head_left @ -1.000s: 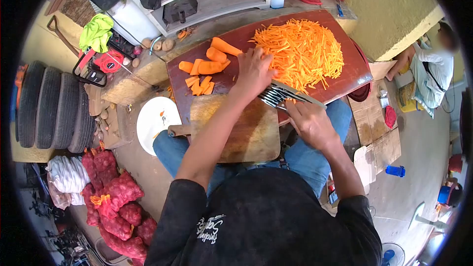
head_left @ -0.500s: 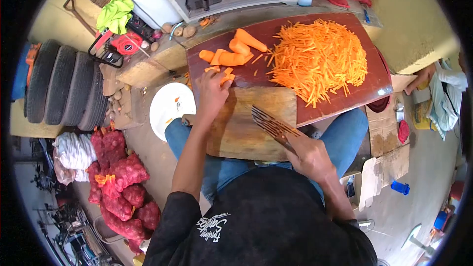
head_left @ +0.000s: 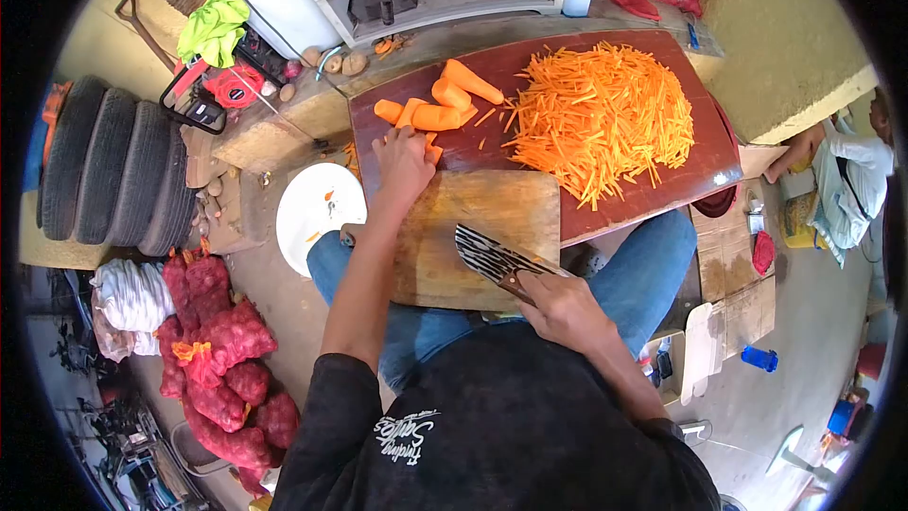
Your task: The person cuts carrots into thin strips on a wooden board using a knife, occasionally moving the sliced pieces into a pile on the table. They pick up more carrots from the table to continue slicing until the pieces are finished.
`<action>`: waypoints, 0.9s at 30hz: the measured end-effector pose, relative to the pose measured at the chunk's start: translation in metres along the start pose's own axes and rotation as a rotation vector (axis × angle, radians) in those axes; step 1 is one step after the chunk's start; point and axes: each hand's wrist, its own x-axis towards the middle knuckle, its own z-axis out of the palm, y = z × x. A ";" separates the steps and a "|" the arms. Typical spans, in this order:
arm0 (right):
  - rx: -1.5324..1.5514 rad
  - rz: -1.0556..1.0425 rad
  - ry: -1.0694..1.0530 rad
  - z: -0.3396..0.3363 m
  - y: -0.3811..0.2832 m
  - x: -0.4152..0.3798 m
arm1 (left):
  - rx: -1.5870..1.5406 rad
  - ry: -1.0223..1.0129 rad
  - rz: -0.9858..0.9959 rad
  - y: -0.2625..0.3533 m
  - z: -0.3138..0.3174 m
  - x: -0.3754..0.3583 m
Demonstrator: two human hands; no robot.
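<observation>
My left hand point(head_left: 405, 168) reaches over the far left of the cutting board, fingers curled down on cut carrot pieces point(head_left: 432, 150) at the red table's edge; its fingertips are partly hidden. Just beyond lie peeled carrot chunks point(head_left: 437, 117) and a longer tapered carrot point(head_left: 475, 82). In my right hand point(head_left: 570, 312) is a broad-bladed knife point(head_left: 492, 255), gripped by its wooden handle. Its blade, streaked dark and light, hovers tilted above the right part of the wooden cutting board point(head_left: 435, 260), which rests across my lap. A big heap of carrot sticks point(head_left: 605, 118) covers the table's right side.
The red table point(head_left: 653, 199) stands ahead of my knees. A white round lid or plate point(head_left: 298, 213) is on the left, with orange scraps on it. Red net sacks point(head_left: 227, 341) and stacked tyres point(head_left: 113, 161) lie further left. Another person point(head_left: 846, 161) sits at far right.
My left hand has shifted slightly away from me, onto the carrot pieces. The knife has moved left and toward me, its blade face turned more upward. The whole view has shifted a little.
</observation>
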 end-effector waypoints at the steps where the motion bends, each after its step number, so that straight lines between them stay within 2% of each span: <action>1: 0.008 0.005 -0.005 0.001 0.001 -0.001 | 0.044 -0.019 0.019 0.000 -0.001 0.001; 4: 0.015 0.024 -0.025 0.002 0.001 -0.002 | 0.066 -0.077 0.038 0.004 -0.008 0.005; 7: 0.012 0.024 -0.027 0.002 0.001 -0.001 | 0.051 -0.017 0.129 0.001 -0.004 0.004; 13: 0.026 0.024 -0.017 0.002 0.002 -0.001 | -0.088 0.150 0.181 0.002 -0.008 -0.009; 16: 0.058 0.016 0.019 -0.004 -0.001 0.004 | -0.335 0.264 0.102 0.012 -0.025 -0.021; 17: 0.073 0.010 0.040 -0.008 -0.002 0.005 | -0.433 0.244 0.013 0.015 -0.031 -0.030; 22: 0.362 0.311 0.023 -0.021 -0.011 0.009 | -0.923 0.245 -0.335 0.039 -0.018 -0.094; 25: 0.488 0.401 0.003 -0.029 -0.014 0.016 | -0.933 0.140 -0.418 0.071 -0.011 -0.134; 27: 0.514 0.419 -0.022 -0.030 -0.015 0.023 | -0.838 0.122 -0.266 0.090 -0.014 -0.148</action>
